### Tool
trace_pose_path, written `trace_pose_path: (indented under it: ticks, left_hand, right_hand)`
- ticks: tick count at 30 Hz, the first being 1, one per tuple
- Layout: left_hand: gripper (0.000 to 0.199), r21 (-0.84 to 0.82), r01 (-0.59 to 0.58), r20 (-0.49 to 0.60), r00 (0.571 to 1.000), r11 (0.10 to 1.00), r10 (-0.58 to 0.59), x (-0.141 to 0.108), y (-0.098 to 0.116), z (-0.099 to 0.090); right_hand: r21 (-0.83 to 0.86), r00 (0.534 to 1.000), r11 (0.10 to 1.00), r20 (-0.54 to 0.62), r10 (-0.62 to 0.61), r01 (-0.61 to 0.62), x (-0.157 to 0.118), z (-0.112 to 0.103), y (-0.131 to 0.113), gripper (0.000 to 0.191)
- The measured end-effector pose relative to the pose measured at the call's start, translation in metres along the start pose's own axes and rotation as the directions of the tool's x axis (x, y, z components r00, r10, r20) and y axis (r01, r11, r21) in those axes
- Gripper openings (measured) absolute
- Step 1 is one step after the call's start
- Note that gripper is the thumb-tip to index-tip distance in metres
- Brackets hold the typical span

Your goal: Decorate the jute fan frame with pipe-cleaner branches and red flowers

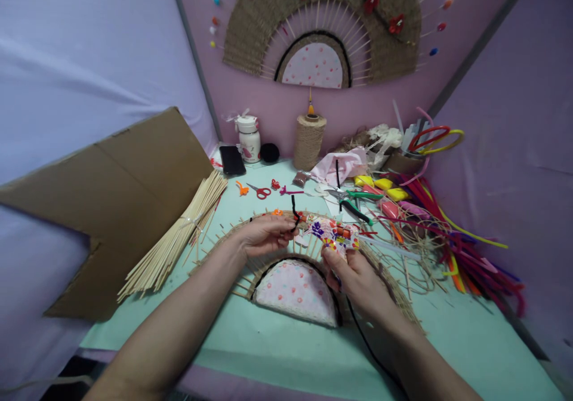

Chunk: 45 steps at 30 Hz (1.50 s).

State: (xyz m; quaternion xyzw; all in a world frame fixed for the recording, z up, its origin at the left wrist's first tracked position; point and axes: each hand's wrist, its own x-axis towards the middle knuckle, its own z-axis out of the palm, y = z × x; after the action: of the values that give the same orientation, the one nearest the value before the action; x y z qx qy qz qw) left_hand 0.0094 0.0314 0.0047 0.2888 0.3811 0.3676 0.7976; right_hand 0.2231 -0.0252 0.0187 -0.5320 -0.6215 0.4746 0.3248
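My left hand (270,236) pinches a short black pipe cleaner (294,207), which stands up bent from its fingertips. In my right hand (351,268) is a flower-patterned glue gun (329,229), its tip pointing left toward the black piece; a black cord runs down from it. Both hands are above a woven half-round fan (394,281) lying on the table. At the fan's centre is a white half-disc (295,290) with pink dots and a black edge. A small orange piece (277,212) sits at the fan's top edge.
A bundle of sticks (174,240) and cardboard (111,204) lie left. Behind are a phone (232,161), bottle (249,138), twine spool (309,141), scissors (260,191) and green-handled pliers (353,198). Coloured pipe cleaners (478,270) spread right. A finished fan (250,37) hangs behind.
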Motion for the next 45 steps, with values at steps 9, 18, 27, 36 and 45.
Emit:
trace_pose_path:
  ticks: [9,18,27,36,45]
  left_hand:
    - [0.022,-0.005,0.0,0.014,1.0,1.0,0.0,0.0,0.0,-0.001]
    - [0.016,-0.003,-0.002,0.003,1.0,1.0,0.002,0.0,0.0,0.0]
    - [0.019,-0.005,-0.005,0.002,1.0,1.0,0.005,0.001,-0.001,-0.002]
    - [0.021,0.011,0.002,0.005,1.0,1.0,-0.002,-0.001,0.0,-0.001]
    - [0.02,0.019,0.006,-0.002,1.0,1.0,-0.006,0.0,-0.001,-0.002]
  right_hand:
    - [0.0,1.0,1.0,0.007,0.004,-0.004,0.0,0.0,-0.001,0.036]
    - [0.017,1.0,1.0,0.0,-0.012,0.012,0.0,0.0,0.001,0.036]
    - [0.02,0.999,1.0,0.046,0.016,-0.017,0.0,0.0,0.003,0.041]
    - [0.008,1.0,1.0,0.018,0.014,-0.014,0.0,0.0,0.004,0.04]
    - [0.028,0.994,0.994,0.005,0.105,-0.105,0.002,-0.001,0.01,0.05]
